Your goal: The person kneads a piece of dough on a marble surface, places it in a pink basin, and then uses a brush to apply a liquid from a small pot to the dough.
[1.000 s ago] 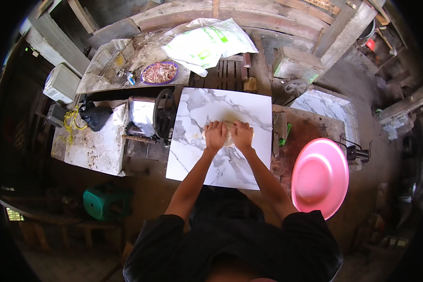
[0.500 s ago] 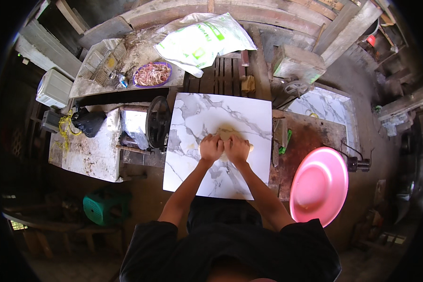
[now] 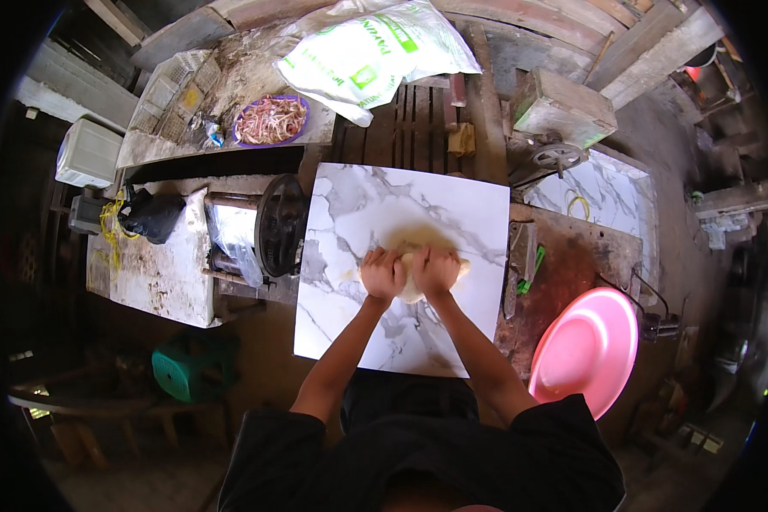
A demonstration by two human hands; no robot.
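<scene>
A pale yellow lump of dough lies near the middle of a white marble-patterned slab. My left hand and my right hand sit side by side on top of the dough, fingers curled, pressing down on it. Most of the dough is hidden beneath the two hands. A yellowish smear marks the slab just beyond them.
A pink plastic basin sits at the right. A roller machine with a dark wheel stands left of the slab. Behind are a purple bowl of shredded strips, a white sack, a second marble tile and a green stool.
Both hands have drawn back toward me across the slab with the dough under them. The view has tilted slightly, so the table sits lower in the picture.
</scene>
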